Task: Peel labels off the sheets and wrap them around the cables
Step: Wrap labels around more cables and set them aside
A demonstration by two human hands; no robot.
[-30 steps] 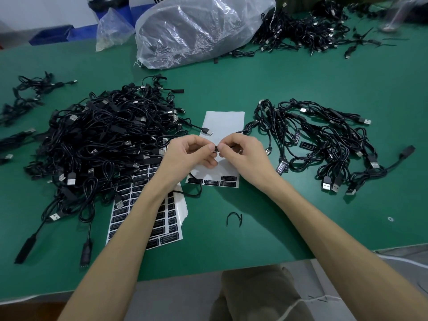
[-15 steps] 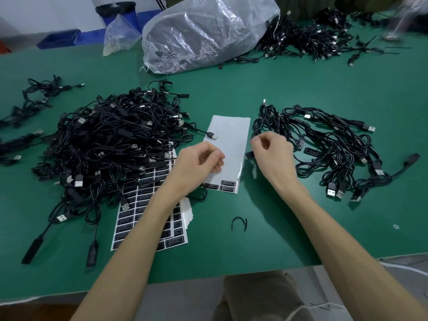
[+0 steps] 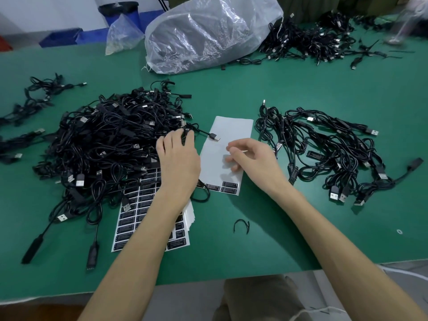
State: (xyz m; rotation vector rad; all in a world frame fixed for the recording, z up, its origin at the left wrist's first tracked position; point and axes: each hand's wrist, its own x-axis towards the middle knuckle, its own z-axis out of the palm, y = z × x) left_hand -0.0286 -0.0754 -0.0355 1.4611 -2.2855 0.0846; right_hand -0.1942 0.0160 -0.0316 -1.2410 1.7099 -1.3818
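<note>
The bare left hand [image 3: 178, 158] was stretched forward palm down, fingers extended, its grip impossible to tell. The bare right hand [image 3: 252, 156] hovered close beside it, fingers loosely curled, holding nothing.

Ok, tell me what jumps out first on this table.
A big tangled heap of black cables fills the left of the green table, with a smaller, spread-out bunch on the right. Between them lies a nearly stripped label sheet, the right hand hovering over it and the left hand touching the heap's edge.

Black cables [image 3: 108, 144], green table [image 3: 301, 89], white sheet [image 3: 228, 135], seemingly black labels [image 3: 148, 200]
</note>
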